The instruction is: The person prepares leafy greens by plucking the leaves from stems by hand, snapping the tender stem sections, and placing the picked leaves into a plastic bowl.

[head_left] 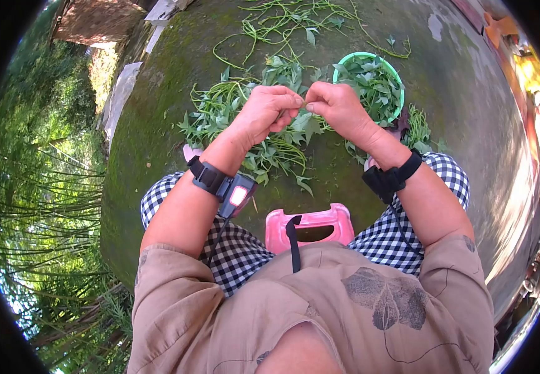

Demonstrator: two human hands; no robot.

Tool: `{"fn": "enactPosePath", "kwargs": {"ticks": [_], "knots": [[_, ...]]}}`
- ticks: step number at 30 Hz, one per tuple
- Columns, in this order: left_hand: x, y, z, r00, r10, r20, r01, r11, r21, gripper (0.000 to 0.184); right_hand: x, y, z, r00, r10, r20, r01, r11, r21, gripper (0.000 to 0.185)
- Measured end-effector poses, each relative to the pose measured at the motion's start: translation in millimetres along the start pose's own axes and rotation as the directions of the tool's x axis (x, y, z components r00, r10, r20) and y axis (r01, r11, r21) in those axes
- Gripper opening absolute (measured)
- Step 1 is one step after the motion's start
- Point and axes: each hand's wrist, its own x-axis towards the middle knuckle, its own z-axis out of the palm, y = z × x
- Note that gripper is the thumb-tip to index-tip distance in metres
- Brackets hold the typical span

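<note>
My left hand (pixel 268 113) and my right hand (pixel 339 111) meet above a heap of leafy green vines (pixel 220 106), fingertips almost touching. Both are closed in a pinch on a thin stem (pixel 303 105), which is mostly hidden by the fingers. Lobed green leaves (pixel 307 127) show just below the fingertips; whether they belong to the pinched stem I cannot tell. Beside my right hand stands a green-rimmed basket (pixel 401 87) filled with picked leaves (pixel 372 78).
Bare, tangled stems (pixel 276 22) lie at the far side of the mossy concrete ground (pixel 176 87). A small bunch of greens (pixel 417 129) rests by my right knee. The pink plastic stool (pixel 275 227) is under me. Bushes (pixel 39 168) grow to the left.
</note>
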Motion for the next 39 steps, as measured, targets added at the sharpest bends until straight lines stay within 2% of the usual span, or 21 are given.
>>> {"fn": "enactPosePath", "kwargs": {"ticks": [5, 14, 21, 25, 26, 28, 30, 31, 33, 34, 37, 39], "knots": [[2, -4, 2, 1.000, 0.005, 0.020, -0.004, 0.999, -0.034, 0.010, -5, 1, 5, 0.988, 0.152, -0.006, -0.144, 0.950, 0.277, 0.012], [1, -8, 10, 0.998, 0.017, -0.068, -0.014, 0.999, 0.035, 0.008, -4, -6, 4, 0.967, 0.254, -0.024, -0.210, 0.845, 0.491, 0.006], [4, -8, -5, 0.989, -0.015, -0.148, 0.013, 1.000, -0.014, 0.009, 4, 1, -25, 0.924, 0.358, -0.136, -0.233, 0.807, 0.543, 0.004], [7, -10, -18, 0.971, -0.052, -0.233, 0.033, 0.996, -0.087, 0.014, 0, 14, -54, 0.847, 0.482, -0.224, -0.265, 0.748, 0.609, 0.006], [8, -11, -23, 0.969, -0.087, -0.233, 0.045, 0.983, -0.177, 0.016, -2, 19, -63, 0.821, 0.508, -0.258, -0.264, 0.740, 0.618, 0.006], [13, -15, -38, 0.978, -0.136, -0.156, 0.071, 0.928, -0.366, 0.009, -7, 33, -81, 0.778, 0.535, -0.328, -0.263, 0.753, 0.603, 0.010], [19, -21, -59, 0.995, -0.103, 0.000, 0.085, 0.824, -0.560, 0.012, -14, 53, -95, 0.662, 0.622, -0.417, -0.321, 0.739, 0.592, 0.014], [19, -18, -57, 0.995, -0.097, -0.009, 0.071, 0.793, -0.605, 0.012, -16, 62, -99, 0.602, 0.656, -0.455, -0.346, 0.728, 0.592, 0.015], [19, -16, -55, 0.996, -0.082, -0.035, 0.036, 0.726, -0.687, 0.014, -20, 76, -100, 0.467, 0.715, -0.520, -0.522, 0.698, 0.491, 0.015], [21, -20, -64, 0.994, 0.019, 0.111, 0.066, 0.694, -0.717, 0.018, -20, 81, -97, 0.397, 0.730, -0.556, -0.605, 0.664, 0.439, 0.015], [20, -13, -51, 1.000, 0.003, 0.013, 0.007, 0.688, -0.726, 0.019, -15, 68, -71, 0.611, 0.680, -0.406, -0.514, 0.731, 0.449, 0.014], [19, -8, -43, 1.000, 0.006, 0.010, 0.003, 0.677, -0.736, 0.018, -10, 44, -42, 0.792, 0.554, -0.259, -0.406, 0.793, 0.454, 0.011]]}}
